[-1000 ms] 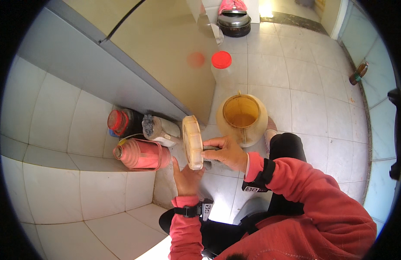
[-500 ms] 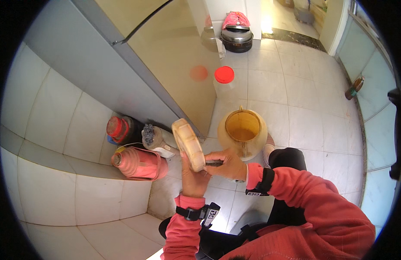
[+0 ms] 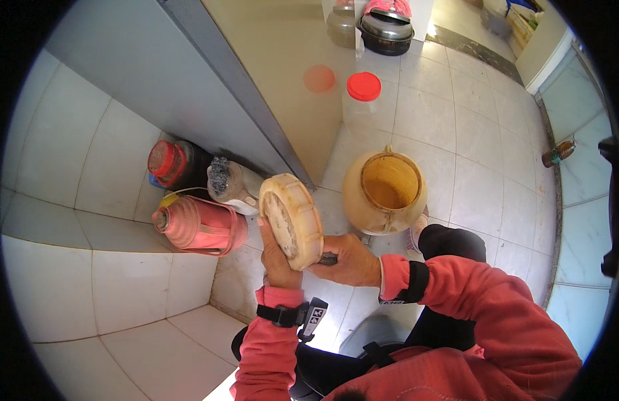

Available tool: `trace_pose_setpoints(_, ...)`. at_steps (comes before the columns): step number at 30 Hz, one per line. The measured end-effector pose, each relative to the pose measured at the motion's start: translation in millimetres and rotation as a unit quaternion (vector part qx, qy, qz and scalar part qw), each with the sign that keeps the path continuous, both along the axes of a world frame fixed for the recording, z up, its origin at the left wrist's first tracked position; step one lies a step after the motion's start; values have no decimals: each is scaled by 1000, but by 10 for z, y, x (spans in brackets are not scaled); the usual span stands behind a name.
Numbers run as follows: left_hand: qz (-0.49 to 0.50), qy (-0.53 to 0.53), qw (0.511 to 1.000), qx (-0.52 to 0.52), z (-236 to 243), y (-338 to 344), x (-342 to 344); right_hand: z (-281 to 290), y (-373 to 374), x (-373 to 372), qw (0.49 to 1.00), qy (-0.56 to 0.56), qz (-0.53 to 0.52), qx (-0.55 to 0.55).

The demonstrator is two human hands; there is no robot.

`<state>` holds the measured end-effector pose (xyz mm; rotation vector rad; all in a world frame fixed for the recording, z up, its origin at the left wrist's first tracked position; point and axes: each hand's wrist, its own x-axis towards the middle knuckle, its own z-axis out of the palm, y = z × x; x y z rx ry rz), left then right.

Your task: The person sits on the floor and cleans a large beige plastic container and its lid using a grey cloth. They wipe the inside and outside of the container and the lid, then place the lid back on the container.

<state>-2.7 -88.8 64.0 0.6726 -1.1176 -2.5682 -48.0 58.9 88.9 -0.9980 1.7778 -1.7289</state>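
Observation:
A wide, round, yellowed plastic screw lid (image 3: 308, 217) with a ridged rim and dark-stained top is tilted up in my left hand (image 3: 277, 260), fingers wrapped along its edge. My right hand (image 3: 353, 262) is closed round a short dark handle (image 3: 329, 258) beside the lid's lower right edge. What that handle belongs to is hidden behind the lid, so its kind does not show. Just beyond my right hand, a round-bellied yellowish jar (image 3: 353, 197) stands uncovered on the floor, its inside stained brown.
A pink thermos flask (image 3: 202, 224), a grey-white jug (image 3: 232, 187) and a dark red-topped flask (image 3: 189, 164) crowd the left wall. Beside the tall cabinet (image 3: 283, 73) stands a clear red-lidded jar (image 3: 364, 107). A metal pot (image 3: 386, 33) and a brown bottle (image 3: 558, 154) sit farther off.
The lid has turned so that more of its stained top shows. My right hand still grips the dark handle against it. The whole view has shifted slightly.

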Motion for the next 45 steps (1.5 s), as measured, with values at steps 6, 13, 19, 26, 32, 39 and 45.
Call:
trace_pose_setpoints(6, 36, -77, 996, -25, -61, -21, -102, 143, 149, -172, 998, -18, 6, 58)
trace_pose_setpoints(13, 45, -20, 999, 5, -24, -22, -114, 67, 257, -282, 985, -174, -1, 10)
trace_pose_setpoints(19, 32, -9, 999, 19, -42, -77, -106, 71, 255, -269, 973, -228, -20, -17)
trace_pose_setpoints(26, 36, -7, 999, -2, 13, -95, -59, 101, 230, -244, 961, -278, 1, 6)
trace_pose_setpoints(32, 82, -34, 996, -30, 22, -98, -53, 108, 197, -261, 950, -311, -33, -6)
trace_pose_setpoints(39, 90, -59, 994, -34, 10, -175, -32, 68, 147, -341, 938, -335, -46, -71)
trace_pose_setpoints(45, 36, -8, 999, -19, 65, -189, -8, 36, 127, -346, 947, -313, -39, -61)
